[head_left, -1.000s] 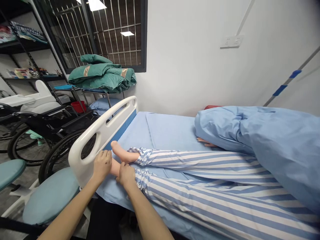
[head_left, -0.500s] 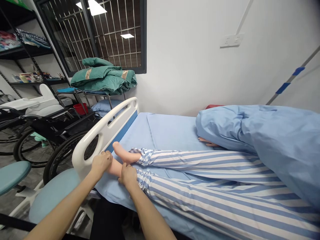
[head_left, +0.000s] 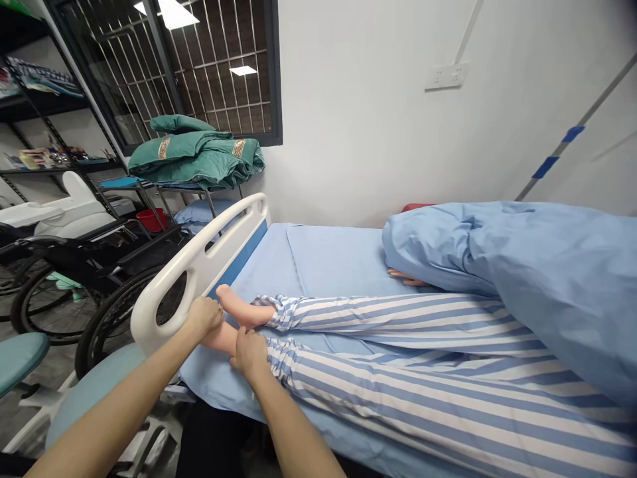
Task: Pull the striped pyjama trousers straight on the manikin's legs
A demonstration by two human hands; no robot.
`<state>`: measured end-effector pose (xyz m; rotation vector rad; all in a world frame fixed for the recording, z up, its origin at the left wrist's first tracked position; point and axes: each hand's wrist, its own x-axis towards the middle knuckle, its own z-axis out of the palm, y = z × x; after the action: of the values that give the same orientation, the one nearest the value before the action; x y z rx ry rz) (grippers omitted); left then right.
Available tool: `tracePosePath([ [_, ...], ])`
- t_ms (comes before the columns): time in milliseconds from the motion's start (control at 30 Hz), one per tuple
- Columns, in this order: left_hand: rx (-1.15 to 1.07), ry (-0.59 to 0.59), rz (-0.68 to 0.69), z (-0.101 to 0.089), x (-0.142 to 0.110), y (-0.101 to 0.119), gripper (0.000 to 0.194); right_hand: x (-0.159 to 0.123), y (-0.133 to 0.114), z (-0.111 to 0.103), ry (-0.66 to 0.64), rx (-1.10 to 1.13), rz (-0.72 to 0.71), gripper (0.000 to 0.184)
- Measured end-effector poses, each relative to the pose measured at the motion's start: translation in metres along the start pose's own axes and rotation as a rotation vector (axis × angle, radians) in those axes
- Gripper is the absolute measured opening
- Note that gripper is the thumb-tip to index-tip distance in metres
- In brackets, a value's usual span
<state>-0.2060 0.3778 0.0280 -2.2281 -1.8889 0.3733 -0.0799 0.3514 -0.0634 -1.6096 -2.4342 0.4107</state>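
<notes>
Near foot (head_left: 222, 337) of a lying figure was between the person's 2 hands, low over the pale blue sheet (head_left: 338, 255) beside the footboard (head_left: 199, 269) of the bed. The left hand (head_left: 206, 315) grasped its toe end, the fingers curled over the top and hiding the toes. The right hand (head_left: 250, 353) gripped the same foot at the ankle, just short of the gathered cuff, with its fingers bent around the far side; how tightly either hand pressed could not be told.

The far foot (head_left: 245, 310) was bare too and lay just beyond the near one, its toes pointing up and toward the footboard. Both legs were in blue-and-white striped trousers (head_left: 398, 385) and stretched along the bed to the right side of the view. A bulky blue quilt (head_left: 547, 265) covered the upper part of the figure, and the fingers (head_left: 408, 277) of 1 hand showed from under its edge.

Beyond the footboard, on the left of the view, were a black wheelchair (head_left: 144, 255) and a round green stool seat (head_left: 94, 392). Farther back, folded green bedding (head_left: 199, 159) was piled on a metal rack below the barred window (head_left: 275, 79), with a red bucket (head_left: 152, 220) near the rack. A white socket plate (head_left: 446, 77) was fixed on the wall above the bed.
</notes>
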Motion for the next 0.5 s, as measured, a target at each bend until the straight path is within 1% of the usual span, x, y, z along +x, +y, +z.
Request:
tracePosePath([
  [67,0.028,0.032,-0.007,0.007,-0.004,0.0,0.038,0.0,0.0,-0.002,-0.01,0.003,0.002,0.061],
  [100,0.052,0.075,-0.018,0.011,-0.007,0.001,0.039,-0.001,0.0,-0.002,-0.011,0.005,0.005,0.061],
  [233,0.119,0.328,-0.025,0.026,-0.021,0.005,0.038,-0.002,0.0,-0.002,0.01,0.007,0.005,0.061],
  [300,0.118,0.421,-0.045,0.031,-0.025,0.011,0.035,-0.002,0.0,-0.002,0.012,0.008,0.001,0.061],
  [367,0.102,0.505,-0.118,0.036,-0.028,0.018,0.032,-0.002,0.0,-0.003,-0.001,0.007,0.002,0.062],
  [500,0.021,0.663,-0.322,0.047,-0.031,0.033,0.028,-0.002,0.0,-0.005,-0.027,-0.002,-0.002,0.06],
])
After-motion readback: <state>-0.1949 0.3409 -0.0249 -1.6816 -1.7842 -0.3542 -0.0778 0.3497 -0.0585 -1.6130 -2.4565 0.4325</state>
